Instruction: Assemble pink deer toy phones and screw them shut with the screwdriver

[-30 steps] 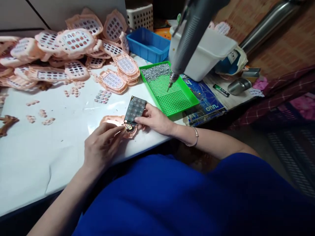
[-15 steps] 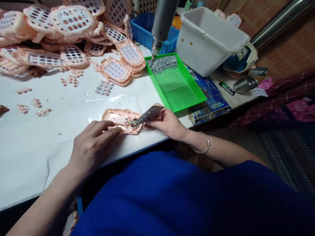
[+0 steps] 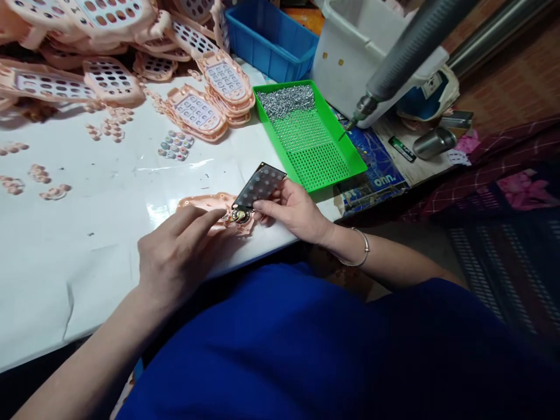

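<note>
My right hand (image 3: 300, 213) grips a black circuit board (image 3: 260, 185) with rows of pale round dots by its right edge, thumb on top. The board is tilted up over a peach plastic shell (image 3: 207, 201) lying on the white table near its front edge. Below the board's lower corner is a small round speaker (image 3: 240, 217) in the shell, with thin wires beside it. My left hand (image 3: 175, 248) reaches over the shell's near side, fingers stretched out, index fingertip close to the wires and the board's corner. Its thumb is hidden.
A green tray (image 3: 284, 149) of small screws stands beyond my right hand. A hanging electric screwdriver (image 3: 394, 70) points down at the tray's right edge. Peach shells (image 3: 196, 114), button pieces (image 3: 175, 144), a blue bin (image 3: 271, 46) and a white bin (image 3: 345, 70) lie farther back.
The board has turned so its dotted face shows more fully, and its lower end has lifted. My left hand has moved right, toward the wires. The screwdriver has swung right in view.
</note>
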`<state>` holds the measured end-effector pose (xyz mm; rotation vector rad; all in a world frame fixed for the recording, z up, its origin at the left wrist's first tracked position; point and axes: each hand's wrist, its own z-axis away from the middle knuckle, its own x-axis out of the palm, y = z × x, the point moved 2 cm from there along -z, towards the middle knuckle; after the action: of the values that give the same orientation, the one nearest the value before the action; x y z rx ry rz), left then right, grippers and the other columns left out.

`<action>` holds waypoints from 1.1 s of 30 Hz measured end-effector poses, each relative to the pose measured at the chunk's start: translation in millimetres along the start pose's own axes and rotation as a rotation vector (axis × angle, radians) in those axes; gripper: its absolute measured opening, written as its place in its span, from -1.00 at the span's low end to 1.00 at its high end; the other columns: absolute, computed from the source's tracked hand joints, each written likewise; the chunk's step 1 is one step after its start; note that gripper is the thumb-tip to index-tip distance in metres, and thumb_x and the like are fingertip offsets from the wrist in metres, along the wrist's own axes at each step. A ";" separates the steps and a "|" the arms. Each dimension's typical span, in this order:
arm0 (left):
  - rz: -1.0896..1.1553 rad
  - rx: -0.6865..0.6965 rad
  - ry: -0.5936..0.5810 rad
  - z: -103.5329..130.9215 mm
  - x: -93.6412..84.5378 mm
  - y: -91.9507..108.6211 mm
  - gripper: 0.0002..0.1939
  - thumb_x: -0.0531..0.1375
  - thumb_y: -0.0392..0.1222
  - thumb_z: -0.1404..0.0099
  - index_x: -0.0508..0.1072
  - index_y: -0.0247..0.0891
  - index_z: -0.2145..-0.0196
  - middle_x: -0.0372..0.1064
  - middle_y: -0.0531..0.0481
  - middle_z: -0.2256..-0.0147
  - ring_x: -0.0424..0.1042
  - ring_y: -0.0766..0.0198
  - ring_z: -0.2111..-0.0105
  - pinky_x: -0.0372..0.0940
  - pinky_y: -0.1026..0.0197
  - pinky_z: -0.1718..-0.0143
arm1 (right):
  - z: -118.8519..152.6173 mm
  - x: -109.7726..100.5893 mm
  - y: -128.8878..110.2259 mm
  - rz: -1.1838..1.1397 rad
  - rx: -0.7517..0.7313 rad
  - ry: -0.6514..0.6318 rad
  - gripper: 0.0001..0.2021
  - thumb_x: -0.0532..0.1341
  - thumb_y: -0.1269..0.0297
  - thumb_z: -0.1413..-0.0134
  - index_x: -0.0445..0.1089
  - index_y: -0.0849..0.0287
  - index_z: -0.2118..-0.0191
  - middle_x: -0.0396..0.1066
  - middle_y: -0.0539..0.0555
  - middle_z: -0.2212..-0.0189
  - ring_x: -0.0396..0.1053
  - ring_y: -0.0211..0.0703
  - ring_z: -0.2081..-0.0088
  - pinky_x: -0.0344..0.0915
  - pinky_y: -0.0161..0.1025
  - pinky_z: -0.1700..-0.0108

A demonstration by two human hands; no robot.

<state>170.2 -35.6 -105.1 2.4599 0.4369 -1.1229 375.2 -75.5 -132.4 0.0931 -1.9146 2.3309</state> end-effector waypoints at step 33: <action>0.246 -0.121 -0.263 -9.4 12.5 -12.5 -0.80 0.18 -0.13 -0.44 0.59 -0.17 0.27 0.55 0.04 0.30 0.48 0.29 0.37 0.28 0.30 0.43 | -7.8 -8.5 -19.8 0.455 -0.297 -0.192 -0.79 0.21 0.39 -0.12 0.21 0.20 0.13 0.39 -0.06 0.35 0.35 -0.32 0.32 0.28 -0.31 0.18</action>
<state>178.7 -18.7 -112.0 2.1530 0.1152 -1.2503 386.5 -64.5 -115.6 -0.1717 -2.5883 2.3228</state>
